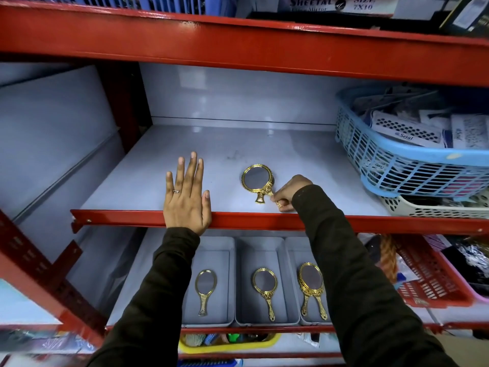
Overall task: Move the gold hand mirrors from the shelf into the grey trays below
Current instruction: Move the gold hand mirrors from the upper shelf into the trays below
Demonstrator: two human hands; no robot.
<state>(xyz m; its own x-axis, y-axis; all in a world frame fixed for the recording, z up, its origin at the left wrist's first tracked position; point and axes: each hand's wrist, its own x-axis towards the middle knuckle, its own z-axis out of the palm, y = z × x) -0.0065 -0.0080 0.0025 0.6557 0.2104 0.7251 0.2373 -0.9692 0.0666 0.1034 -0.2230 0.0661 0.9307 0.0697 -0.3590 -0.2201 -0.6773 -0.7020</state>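
Observation:
Two gold hand mirrors (pixel 257 180) lie stacked on the grey shelf (pixel 238 144), near its red front edge. My right hand (pixel 289 193) pinches the handle of the lower one. My left hand (pixel 187 193) rests flat and open on the shelf's front edge, holding nothing. Below stand three grey trays. The left tray (pixel 211 245) holds one slim gold mirror (pixel 205 288). In the middle tray (pixel 260 245) lies one mirror (pixel 265 290). The right tray (pixel 292 250), partly hidden by my right sleeve, holds a stack of mirrors (pixel 311 286).
A blue basket (pixel 397 160) full of packets sits on a white basket (pixel 434 206) at the shelf's right. A red basket (pixel 434 282) stands right of the trays. A red beam (pixel 238 46) crosses overhead. A yellow bin (pixel 227 343) sits on the lowest shelf.

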